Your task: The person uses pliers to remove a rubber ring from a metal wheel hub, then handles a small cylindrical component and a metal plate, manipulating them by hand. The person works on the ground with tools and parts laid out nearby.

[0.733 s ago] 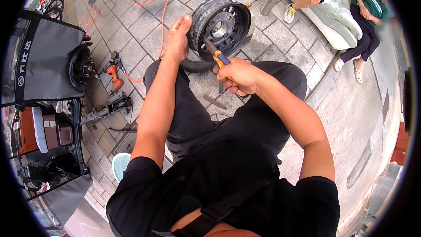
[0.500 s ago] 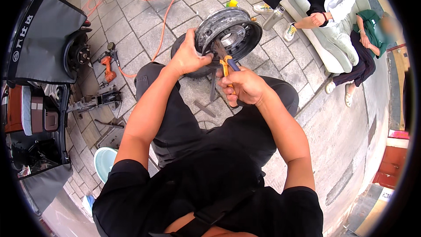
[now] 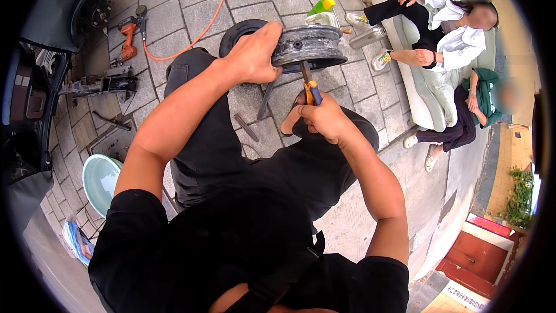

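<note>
In the head view a scuffed metal wheel rim [image 3: 307,45] is tipped edge-on in front of me, its outer barrel facing up. My left hand [image 3: 253,55] grips it at its left end. My right hand [image 3: 324,117] is closed on pliers [image 3: 312,93] with blue and orange handles, whose jaws reach up to the rim's lower edge; their tips are hidden there. A black tire [image 3: 230,36] lies behind my left hand. Two flat metal bars [image 3: 246,127] are between my knees, one upright-leaning, one lying on the paving.
An orange drill [image 3: 127,43], hose [image 3: 202,32], metal jack-like part [image 3: 101,86] and water basin [image 3: 98,185] are left, near a vehicle's wheel hub [image 3: 99,11]. A yellow-capped bottle [image 3: 319,8] and steel flask [image 3: 368,37] stand beyond. Two people [image 3: 452,40] sit on a sofa [image 3: 420,98] right.
The rim has tipped from showing its open face to edge-on. My left hand has shifted with it, still gripping. The pliers point more steeply upward, and the whole view has shifted.
</note>
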The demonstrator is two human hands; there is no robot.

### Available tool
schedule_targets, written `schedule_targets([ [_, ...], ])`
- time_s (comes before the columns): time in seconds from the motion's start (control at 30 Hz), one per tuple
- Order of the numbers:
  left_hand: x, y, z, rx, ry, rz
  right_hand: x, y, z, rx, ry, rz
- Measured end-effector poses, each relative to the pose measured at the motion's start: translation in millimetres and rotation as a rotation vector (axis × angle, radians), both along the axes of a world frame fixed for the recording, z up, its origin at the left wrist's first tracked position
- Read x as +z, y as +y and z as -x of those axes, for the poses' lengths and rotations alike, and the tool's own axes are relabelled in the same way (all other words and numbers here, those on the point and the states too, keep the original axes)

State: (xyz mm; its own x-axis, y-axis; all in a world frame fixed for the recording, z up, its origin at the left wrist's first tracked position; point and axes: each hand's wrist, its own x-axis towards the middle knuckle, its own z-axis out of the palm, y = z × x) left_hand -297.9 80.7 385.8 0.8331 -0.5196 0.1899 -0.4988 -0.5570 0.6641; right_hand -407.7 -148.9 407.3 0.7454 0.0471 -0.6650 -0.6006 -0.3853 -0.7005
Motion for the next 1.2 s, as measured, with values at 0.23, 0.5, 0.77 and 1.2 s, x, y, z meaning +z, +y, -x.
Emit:
schedule_targets([
  [0.23, -12, -7, -6, -0.028, 0.05, -0.202, -9, -3, -17, 0.267, -0.114, 0.659],
  [0.5, -25, -18, -33, 0.134, 0.178, -0.277, 7, 8, -65, 0.443, -0.099, 0.92],
  [0.77, -50, -46, -49, 0.139, 0.27, -0.313, 4, -2, -76, 0.496, -0.104, 1.065],
  [1.2, -35, -25, -72, 0.001, 0.936, 0.328, 48, -40, -115, 0.465, 0.375, 0.312],
])
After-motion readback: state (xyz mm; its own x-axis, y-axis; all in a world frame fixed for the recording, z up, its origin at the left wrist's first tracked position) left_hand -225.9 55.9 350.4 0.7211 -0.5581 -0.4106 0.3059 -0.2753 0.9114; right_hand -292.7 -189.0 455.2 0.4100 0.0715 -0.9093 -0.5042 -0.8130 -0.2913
